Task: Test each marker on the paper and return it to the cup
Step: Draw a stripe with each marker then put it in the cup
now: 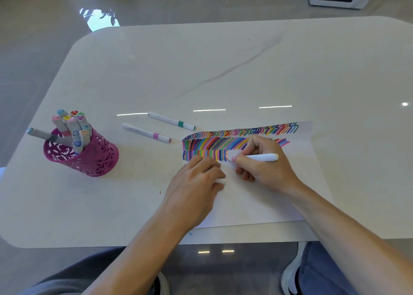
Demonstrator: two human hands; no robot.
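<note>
marker tip on the lowest row

the white bench (223,71) carries the paper (257,201), striped with rows of coloured strokes. the magenta cup (93,158) stands well left of it, full of capped markers (71,125). the left hand (196,183) presses the paper, fingers curled over a small white piece (221,181). the right hand (266,169) grips a white marker (261,157). a green-banded marker (172,121) and a pink-banded marker (146,133) lie beside the paper, print unreadable.

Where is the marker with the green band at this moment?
In the head view, the green-banded marker lies flat on the table, left of the paper and right of the purple cup, just beyond the pink-banded marker.
</note>
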